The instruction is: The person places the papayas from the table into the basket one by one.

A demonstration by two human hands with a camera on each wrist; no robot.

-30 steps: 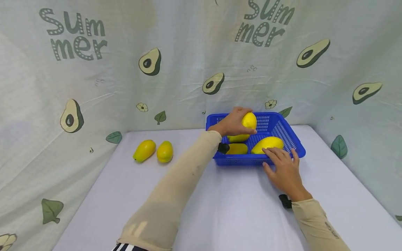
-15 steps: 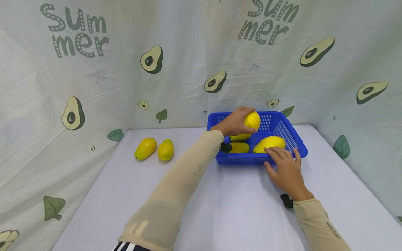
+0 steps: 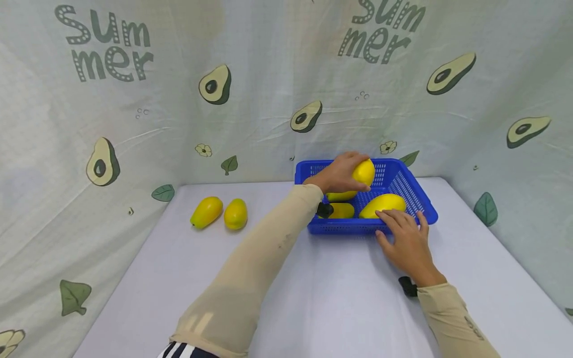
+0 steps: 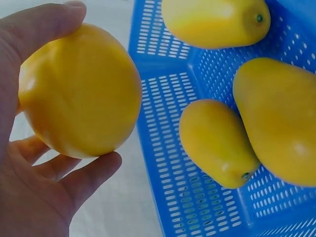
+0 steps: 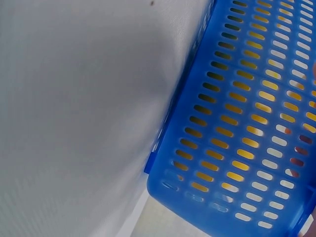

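My left hand point(image 3: 336, 174) grips a rounded yellow papaya point(image 3: 365, 171), overlapping the back part of the blue basket point(image 3: 349, 228) in the head view. From the left wrist, thumb and fingers spread around this papaya point(image 4: 84, 94), whose far end is hidden by the hand. Inside the basket lie a large papaya point(image 3: 386, 204) at the front right, another point(image 3: 342, 211) at the front left, and one point(image 3: 342, 197) behind, partly under the left hand. My right hand point(image 3: 407, 246) holds the basket's near wall, fingers over the rim and thumb outside.
Two more papayas, one point(image 3: 207, 212) with a greenish tip and one point(image 3: 236, 215) beside it, lie on the white table point(image 3: 313, 298) at the left. A printed cloth point(image 3: 259, 59) hangs behind the table and along its sides.
My left hand has shifted slightly right with the papaya over the basket. The right hand stays on the basket's near wall, and the other papayas keep their places.
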